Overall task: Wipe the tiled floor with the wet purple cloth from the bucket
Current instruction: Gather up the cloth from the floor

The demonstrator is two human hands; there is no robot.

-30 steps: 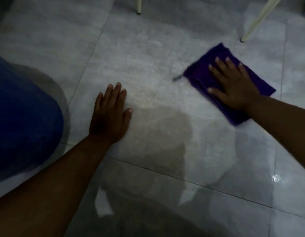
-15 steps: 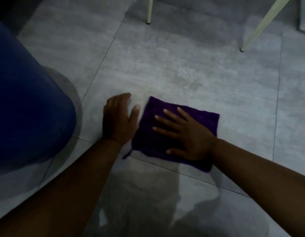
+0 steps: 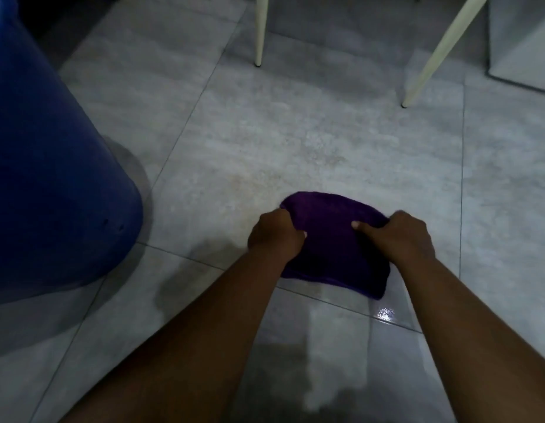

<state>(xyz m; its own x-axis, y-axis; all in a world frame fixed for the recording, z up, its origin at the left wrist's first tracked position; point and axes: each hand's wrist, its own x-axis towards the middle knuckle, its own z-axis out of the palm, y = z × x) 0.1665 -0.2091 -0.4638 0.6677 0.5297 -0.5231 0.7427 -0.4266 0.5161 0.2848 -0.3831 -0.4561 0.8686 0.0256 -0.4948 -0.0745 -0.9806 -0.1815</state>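
Cloth (image 3: 332, 248) first, since the head view, the only one, centres on it: soaked purple terry, limp and light, sure to sag, fold and drip wherever you leave it unsupported. It has no stiffness, so it follows your fingers and not its own shape. Its far edge bulges up in a rounded hump between your hands, while its near edge droops toward the floor (image 3: 311, 141) and lies across the grout line; whether that edge is touching the tile or hangs just clear, you cannot tell from this angle.

Your left hand (image 3: 276, 235) is clenched on the cloth's left edge, knuckles up, fabric bunched in the fist. Your right hand (image 3: 398, 236) grasps the right edge, thumb lying on top and fingers curled under. So the cloth spans between the two grips, most of it hanging near of your knuckles.

Judging by this, the edges are the right place to hold: pinch deep enough that wet fabric does not slide out, and keep both sides taut to refold or spread it flat.

Far left stands the blue bucket (image 3: 45, 178), well apart from the cloth. Far beyond are two pale legs (image 3: 260, 32). Near right, the tile glistens wet, so expect it to be slippery.
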